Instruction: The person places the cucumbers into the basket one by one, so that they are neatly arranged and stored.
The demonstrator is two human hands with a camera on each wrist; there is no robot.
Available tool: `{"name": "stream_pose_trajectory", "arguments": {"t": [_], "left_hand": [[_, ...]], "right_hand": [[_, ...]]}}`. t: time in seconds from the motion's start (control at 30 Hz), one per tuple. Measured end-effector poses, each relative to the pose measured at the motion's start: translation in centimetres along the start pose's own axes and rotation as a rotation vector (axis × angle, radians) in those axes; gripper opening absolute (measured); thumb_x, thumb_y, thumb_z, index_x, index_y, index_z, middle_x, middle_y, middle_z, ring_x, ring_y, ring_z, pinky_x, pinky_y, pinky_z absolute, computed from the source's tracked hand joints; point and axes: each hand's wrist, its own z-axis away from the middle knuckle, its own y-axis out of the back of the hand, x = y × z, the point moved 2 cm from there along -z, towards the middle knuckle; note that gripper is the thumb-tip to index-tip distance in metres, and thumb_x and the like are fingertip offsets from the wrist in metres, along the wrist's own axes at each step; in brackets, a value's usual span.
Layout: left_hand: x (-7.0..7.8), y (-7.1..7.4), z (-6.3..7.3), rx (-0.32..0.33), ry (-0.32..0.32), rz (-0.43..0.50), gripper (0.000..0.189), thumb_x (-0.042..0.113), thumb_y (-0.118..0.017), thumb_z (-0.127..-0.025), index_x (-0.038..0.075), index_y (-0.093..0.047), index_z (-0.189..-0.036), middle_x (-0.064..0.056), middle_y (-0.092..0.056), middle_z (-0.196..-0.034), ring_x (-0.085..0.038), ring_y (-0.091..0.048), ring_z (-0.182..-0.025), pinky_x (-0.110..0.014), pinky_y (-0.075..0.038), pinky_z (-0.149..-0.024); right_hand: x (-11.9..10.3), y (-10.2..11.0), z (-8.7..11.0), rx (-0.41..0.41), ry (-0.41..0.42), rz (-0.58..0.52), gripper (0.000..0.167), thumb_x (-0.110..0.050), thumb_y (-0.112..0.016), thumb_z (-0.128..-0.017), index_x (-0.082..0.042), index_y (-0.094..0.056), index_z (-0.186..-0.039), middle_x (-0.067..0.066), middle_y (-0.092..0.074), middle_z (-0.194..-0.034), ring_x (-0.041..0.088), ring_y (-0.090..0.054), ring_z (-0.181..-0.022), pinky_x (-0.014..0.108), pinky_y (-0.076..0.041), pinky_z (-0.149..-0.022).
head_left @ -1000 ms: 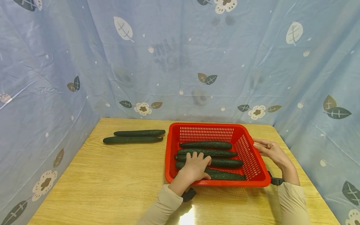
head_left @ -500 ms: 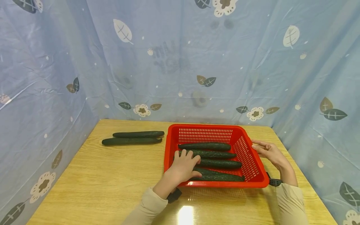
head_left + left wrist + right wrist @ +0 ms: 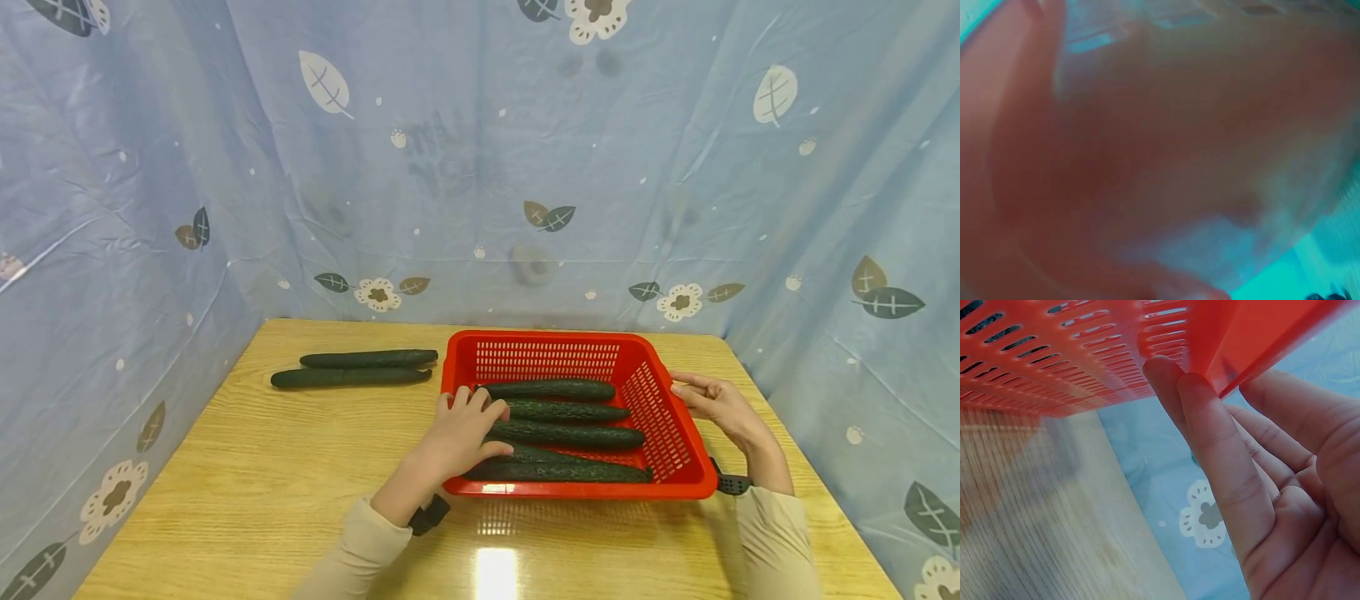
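Observation:
Several dark green cucumbers (image 3: 577, 434) lie side by side in a red slotted plastic basket (image 3: 547, 335). My left hand (image 3: 452, 437) is over the basket's left side with its fingers spread and slightly bent, covering the cucumbers' left ends. The left wrist view is too blurred to show what it touches. With my right hand (image 3: 723, 410) I pinch the basket's right rim, fingers below it and thumb at its outer side. In the right wrist view the basket's slotted underside (image 3: 1072, 356) appears raised above the table.
Two more cucumbers, a far one (image 3: 367, 359) and a near one (image 3: 352, 377), lie on the wooden table (image 3: 247, 467) left of the basket. A blue patterned cloth (image 3: 450, 167) hangs behind the table and along both sides.
My left hand has moved left, from over the middle of the cucumbers to the basket's left side. My right hand stays at the right rim.

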Motion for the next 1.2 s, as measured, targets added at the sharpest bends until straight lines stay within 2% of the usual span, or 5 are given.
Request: {"name": "stream_pose_trajectory", "arguments": {"t": [0.3,0.57,0.8,0.97,1.2], "left_hand": [[-2.7,0.0,0.2,0.132,-0.037,0.024,0.039,0.046,-0.064,-0.082,0.018,-0.053,-0.108,-0.003,-0.048,-0.103,-0.025,-0.04,-0.096,-0.048,-0.035,-0.083],[-5.3,-0.1,0.3,0.176,0.036,0.013,0.046,0.05,-0.057,-0.086,0.021,-0.05,-0.121,-0.005,-0.048,-0.117,-0.027,-0.042,-0.107,-0.05,-0.038,-0.086],[-7.5,-0.3,0.7,0.249,0.071,0.01,0.042,0.048,-0.058,-0.087,0.02,-0.053,-0.118,-0.005,-0.05,-0.118,-0.027,-0.043,-0.108,-0.05,-0.039,-0.086],[-9.7,-0.8,1.2,0.256,0.117,0.006,0.046,0.051,-0.049,-0.09,0.019,-0.05,-0.122,-0.003,-0.048,-0.119,-0.026,-0.042,-0.108,-0.049,-0.036,-0.088],[-13.0,-1.4,1.6,0.252,0.183,0.015,0.038,0.045,-0.054,-0.091,0.021,-0.052,-0.121,-0.005,-0.048,-0.117,-0.03,-0.042,-0.108,-0.053,-0.033,-0.089]], "right_hand": [[0.1,0.0,0.0,0.006,-0.01,0.008,0.055,-0.021,-0.047,-0.098,0.012,-0.029,-0.139,-0.008,-0.07,-0.098,0.008,-0.066,-0.09,0.018,-0.049,-0.078],[0.1,0.0,-0.1,0.008,-0.011,0.001,0.055,-0.021,-0.047,-0.098,0.012,-0.029,-0.139,-0.01,-0.069,-0.099,0.009,-0.067,-0.09,0.018,-0.049,-0.078],[0.0,-0.1,0.0,0.007,-0.005,0.003,0.055,-0.021,-0.047,-0.098,0.011,-0.029,-0.139,-0.008,-0.069,-0.101,0.009,-0.067,-0.09,0.018,-0.049,-0.078],[0.0,-0.1,0.0,0.011,-0.012,0.001,0.056,-0.022,-0.047,-0.098,0.012,-0.029,-0.139,-0.01,-0.069,-0.1,0.01,-0.067,-0.09,0.018,-0.049,-0.078],[-0.1,-0.1,0.0,0.008,0.008,-0.011,0.055,-0.02,-0.046,-0.099,0.014,-0.029,-0.138,-0.009,-0.069,-0.099,0.01,-0.067,-0.089,0.019,-0.05,-0.078]]}}
